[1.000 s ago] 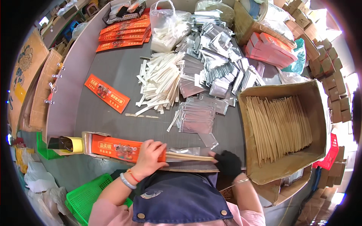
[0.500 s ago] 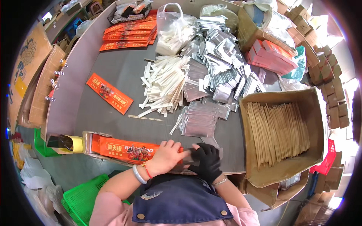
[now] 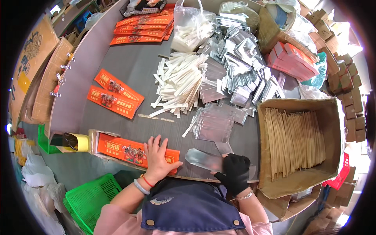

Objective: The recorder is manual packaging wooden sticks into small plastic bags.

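My bare left hand lies spread on a row of flat red printed paper sleeves, which sit in a narrow cardboard holder at the table's near edge. In a black fingerless glove, my right hand grips the right end of a glossy clear plastic packet. Its rounded left end points toward the sleeves and is slightly blurred. Two loose red sleeves overlap on the table at left. Beyond my right hand lie flat clear packets in an overlapping row.
White paper-wrapped strips and silvery packets are heaped mid-table. At right, an open carton holds wooden chopsticks. Red sleeve stacks lie at the back left. A yellow-banded roll stands beside the holder; a green basket sits below.
A second red sleeve now lies beside the first. My left hand has shifted left and spread over the sleeves, while my right hand has drawn away rightward with the clear packet. The view has shifted slightly.
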Available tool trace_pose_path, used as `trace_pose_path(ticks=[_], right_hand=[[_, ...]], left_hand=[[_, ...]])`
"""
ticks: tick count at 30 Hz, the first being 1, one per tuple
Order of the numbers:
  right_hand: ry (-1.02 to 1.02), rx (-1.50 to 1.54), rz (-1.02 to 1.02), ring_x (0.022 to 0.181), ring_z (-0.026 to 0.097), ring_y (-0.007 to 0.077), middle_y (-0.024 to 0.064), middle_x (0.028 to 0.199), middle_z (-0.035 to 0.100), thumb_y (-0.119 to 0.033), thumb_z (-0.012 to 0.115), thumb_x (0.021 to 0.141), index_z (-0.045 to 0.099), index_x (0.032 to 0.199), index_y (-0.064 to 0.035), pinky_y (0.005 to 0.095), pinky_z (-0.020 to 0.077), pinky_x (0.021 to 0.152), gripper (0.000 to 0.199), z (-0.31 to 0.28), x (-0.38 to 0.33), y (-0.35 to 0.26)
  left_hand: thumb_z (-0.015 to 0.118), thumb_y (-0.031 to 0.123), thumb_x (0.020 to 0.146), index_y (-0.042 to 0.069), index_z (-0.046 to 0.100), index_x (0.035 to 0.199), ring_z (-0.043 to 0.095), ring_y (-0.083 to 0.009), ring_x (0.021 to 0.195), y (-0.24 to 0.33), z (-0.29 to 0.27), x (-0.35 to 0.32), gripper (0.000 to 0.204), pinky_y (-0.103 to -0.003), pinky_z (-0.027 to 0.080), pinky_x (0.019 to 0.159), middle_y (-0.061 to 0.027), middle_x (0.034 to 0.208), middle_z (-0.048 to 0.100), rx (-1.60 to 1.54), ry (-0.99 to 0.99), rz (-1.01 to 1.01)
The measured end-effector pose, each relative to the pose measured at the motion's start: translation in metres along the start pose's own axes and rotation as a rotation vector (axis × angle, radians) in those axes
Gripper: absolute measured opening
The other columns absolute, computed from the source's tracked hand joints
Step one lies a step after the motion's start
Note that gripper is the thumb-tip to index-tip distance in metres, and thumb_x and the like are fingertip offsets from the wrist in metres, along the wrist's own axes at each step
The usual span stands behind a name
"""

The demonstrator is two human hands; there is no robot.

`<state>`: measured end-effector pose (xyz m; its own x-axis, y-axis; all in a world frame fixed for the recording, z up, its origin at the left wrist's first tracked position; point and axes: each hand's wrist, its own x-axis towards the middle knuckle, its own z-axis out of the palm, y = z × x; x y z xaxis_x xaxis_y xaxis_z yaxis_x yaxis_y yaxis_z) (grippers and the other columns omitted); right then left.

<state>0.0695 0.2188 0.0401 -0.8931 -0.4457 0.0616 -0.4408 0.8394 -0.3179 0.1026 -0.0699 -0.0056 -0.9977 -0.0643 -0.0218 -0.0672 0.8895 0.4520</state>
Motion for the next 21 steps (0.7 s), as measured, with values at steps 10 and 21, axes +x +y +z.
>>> trace_pose_path(ticks=[10,21], right_hand=[[-0.119,0.145,-0.178,0.098,0.056,0.0304,0.0101,0.1,0.061,-0.054,0.075,0.07,0.058,0.112,-0.0075,0.0455,0.0371,0.088,0.065,0.054,0.028,-0.06],[-0.199,0.029,-0.055,0.096,0.056,0.0299,0.0098,0.098,0.06,-0.056,0.074,0.07,0.058,0.114,-0.0076,0.0472,0.0355,0.088,0.068,-0.002,0.0,-0.015]], left_hand=[[0.084,0.052,0.063,-0.003,0.032,0.145,0.021,-0.0441,0.141,-0.008,0.003,0.001,0.111,-0.065,0.009,0.113,-0.0215,0.151,0.032,-0.082,-0.179,-0.001],[0.085,0.049,0.063,-0.002,0.034,0.144,0.021,-0.0417,0.143,-0.004,-0.002,0.004,0.109,-0.063,0.007,0.114,-0.0217,0.151,0.033,-0.151,-0.143,-0.04]])
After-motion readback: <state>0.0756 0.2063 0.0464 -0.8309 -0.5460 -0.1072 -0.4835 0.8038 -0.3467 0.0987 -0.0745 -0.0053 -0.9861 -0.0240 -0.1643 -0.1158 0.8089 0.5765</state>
